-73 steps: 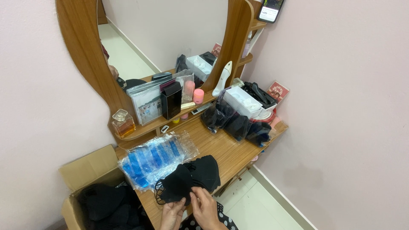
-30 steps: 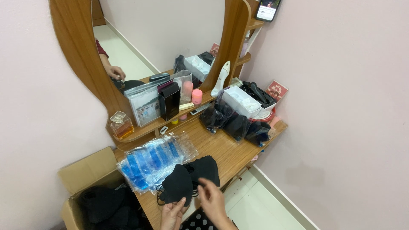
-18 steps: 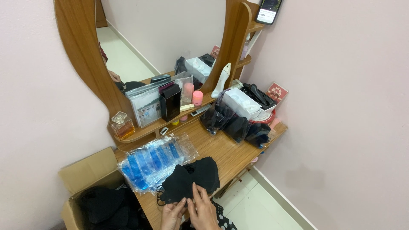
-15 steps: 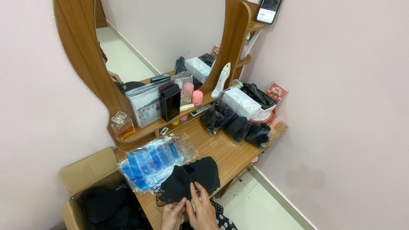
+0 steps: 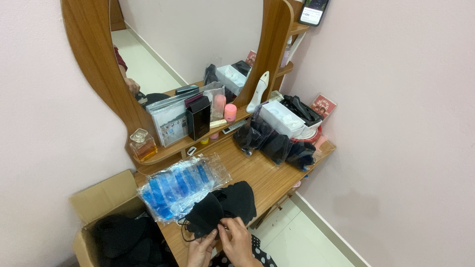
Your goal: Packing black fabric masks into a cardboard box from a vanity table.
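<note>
At the bottom edge of the view, the left hand [image 5: 202, 251] and the right hand [image 5: 236, 241] meet at the near side of a black face mask [image 5: 205, 216], which lies on the wooden bench [image 5: 257, 170] close to its front edge. The grip of each hand is narrow, the fingers pinched on the lower rim of the mask where a thin black ear loop [image 5: 184, 234] hangs out to the left. A second black mask [image 5: 241, 198] lies partly under the first one, touching it on the right. Just behind them, a pile of clear packets with blue contents [image 5: 180, 184] is spread across the bench. To the left, below the bench, an open cardboard box [image 5: 101, 198] holds more black masks. At the far right of the bench there is a row of dark plastic bags [image 5: 274, 143] and a white box [image 5: 282, 117]. On the shelf under the mirror [image 5: 190, 39] stand a perfume bottle [image 5: 142, 145], a black carton [image 5: 198, 116] and a pink candle [image 5: 230, 111].
</note>
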